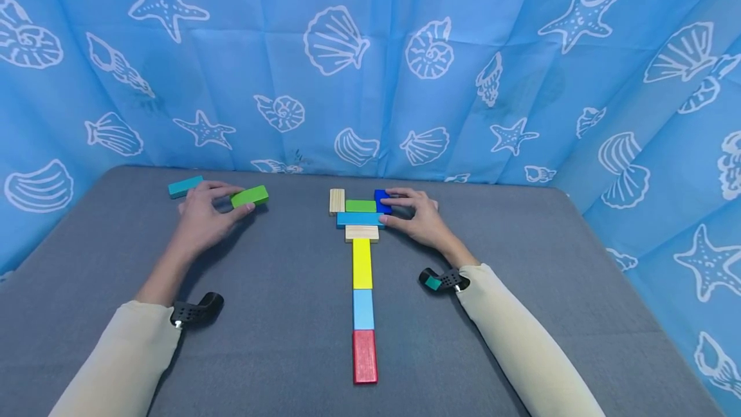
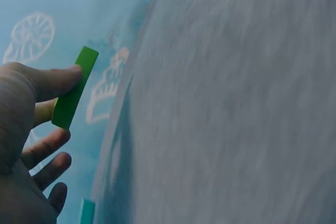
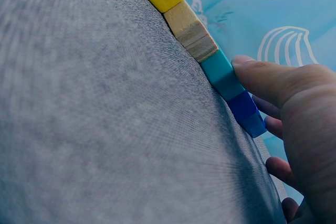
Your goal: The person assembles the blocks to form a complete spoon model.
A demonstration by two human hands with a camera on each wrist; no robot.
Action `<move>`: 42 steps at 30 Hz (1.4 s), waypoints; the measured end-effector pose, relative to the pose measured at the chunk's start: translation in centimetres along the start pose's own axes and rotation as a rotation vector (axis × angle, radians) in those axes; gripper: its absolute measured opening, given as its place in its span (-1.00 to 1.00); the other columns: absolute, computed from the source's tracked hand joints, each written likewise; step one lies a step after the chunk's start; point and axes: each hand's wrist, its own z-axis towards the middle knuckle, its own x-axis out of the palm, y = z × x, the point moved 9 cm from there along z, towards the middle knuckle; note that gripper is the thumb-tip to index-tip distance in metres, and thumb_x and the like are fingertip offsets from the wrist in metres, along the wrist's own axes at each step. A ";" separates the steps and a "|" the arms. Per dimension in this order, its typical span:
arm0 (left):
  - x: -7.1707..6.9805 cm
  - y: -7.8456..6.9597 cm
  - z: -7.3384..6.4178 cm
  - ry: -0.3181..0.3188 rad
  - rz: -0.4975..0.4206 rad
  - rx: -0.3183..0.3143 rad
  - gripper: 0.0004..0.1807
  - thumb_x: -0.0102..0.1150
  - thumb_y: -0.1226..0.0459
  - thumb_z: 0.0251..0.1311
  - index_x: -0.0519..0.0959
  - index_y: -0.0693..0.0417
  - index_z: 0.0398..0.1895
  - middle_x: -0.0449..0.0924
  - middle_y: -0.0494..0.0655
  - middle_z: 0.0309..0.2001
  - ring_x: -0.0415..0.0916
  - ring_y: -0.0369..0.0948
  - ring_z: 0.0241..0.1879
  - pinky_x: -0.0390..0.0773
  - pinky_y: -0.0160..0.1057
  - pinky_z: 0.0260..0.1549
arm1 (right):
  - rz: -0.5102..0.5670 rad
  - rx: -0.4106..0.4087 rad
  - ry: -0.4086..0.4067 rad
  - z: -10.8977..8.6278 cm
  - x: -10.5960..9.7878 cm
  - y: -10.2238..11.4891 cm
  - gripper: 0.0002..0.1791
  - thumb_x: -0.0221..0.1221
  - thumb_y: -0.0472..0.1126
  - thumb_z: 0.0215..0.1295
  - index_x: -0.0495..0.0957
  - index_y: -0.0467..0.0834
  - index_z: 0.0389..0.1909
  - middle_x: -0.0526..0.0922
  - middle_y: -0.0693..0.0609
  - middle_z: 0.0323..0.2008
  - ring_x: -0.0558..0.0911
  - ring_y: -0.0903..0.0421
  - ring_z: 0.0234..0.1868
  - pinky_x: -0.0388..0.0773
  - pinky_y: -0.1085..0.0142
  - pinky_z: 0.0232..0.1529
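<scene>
My left hand (image 1: 205, 214) pinches a green block (image 1: 250, 196) between thumb and fingers, held above the table at the left. In the left wrist view the green block (image 2: 75, 87) is tilted, with the other fingers spread below it. A teal block (image 1: 185, 186) lies just behind that hand. On the right, my right hand (image 1: 421, 217) touches the row of blocks. Its fingertips rest at the dark blue block (image 1: 382, 201), and its thumb is on the right end of the long blue block (image 1: 357, 220). The right wrist view shows the dark blue block (image 3: 245, 111) beside the fingertips.
Behind the long blue block lie a plain wooden block (image 1: 337, 201) and a green block (image 1: 361, 206). In front, a column runs toward me: a wooden block (image 1: 361, 233), yellow (image 1: 362, 264), light blue (image 1: 363, 309) and red (image 1: 365, 357) blocks. A blue curtain (image 1: 243, 63) borders the grey table (image 1: 278, 327).
</scene>
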 end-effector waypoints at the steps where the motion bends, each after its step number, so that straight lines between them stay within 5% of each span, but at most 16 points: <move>1: 0.2 -0.5 0.0 0.009 -0.012 0.009 -0.44 0.34 0.05 0.30 0.59 0.29 0.20 0.35 0.40 0.26 0.16 0.37 0.29 0.01 0.46 0.11 | -0.001 0.000 -0.001 0.0 0.0 0.0 -0.49 0.39 -0.03 0.30 0.63 -0.10 0.23 0.44 -0.03 0.39 0.24 -0.15 0.42 -0.07 -0.21 0.32; 13: 2.2 -6.3 -0.6 0.082 -0.088 0.147 -0.51 0.39 0.10 0.26 0.65 0.20 0.16 0.44 0.25 0.19 0.25 0.26 0.28 -0.05 0.47 0.21 | 0.002 -0.017 -0.006 -0.1 -0.1 0.1 -0.50 0.39 -0.03 0.29 0.64 -0.11 0.22 0.45 -0.03 0.38 0.25 -0.14 0.42 -0.09 -0.23 0.32; 19: 3.3 -8.3 -1.0 0.112 -0.105 0.167 -0.53 0.41 0.11 0.25 0.67 0.16 0.15 0.45 0.20 0.19 0.25 0.22 0.28 -0.06 0.44 0.25 | 0.002 -0.018 -0.009 -0.1 -0.1 -0.1 -0.50 0.39 -0.03 0.29 0.64 -0.11 0.21 0.46 -0.03 0.38 0.26 -0.13 0.41 -0.08 -0.21 0.32; 30: 4.6 -10.0 -1.2 0.151 -0.133 0.181 -0.52 0.41 0.11 0.24 0.67 0.14 0.16 0.46 0.16 0.20 0.25 0.18 0.29 -0.05 0.38 0.29 | 0.001 -0.015 -0.007 0.0 -0.1 0.0 -0.51 0.38 -0.03 0.30 0.64 -0.10 0.21 0.46 -0.02 0.38 0.26 -0.12 0.42 -0.08 -0.20 0.32; 42: 8.1 -11.5 1.9 0.204 -0.124 0.152 -0.50 0.38 0.07 0.25 0.65 0.13 0.18 0.44 0.16 0.25 0.14 0.19 0.41 -0.06 0.39 0.29 | 0.001 -0.025 -0.007 -0.1 -0.2 0.2 -0.50 0.39 -0.04 0.29 0.64 -0.10 0.22 0.45 -0.04 0.38 0.26 -0.13 0.42 -0.07 -0.21 0.31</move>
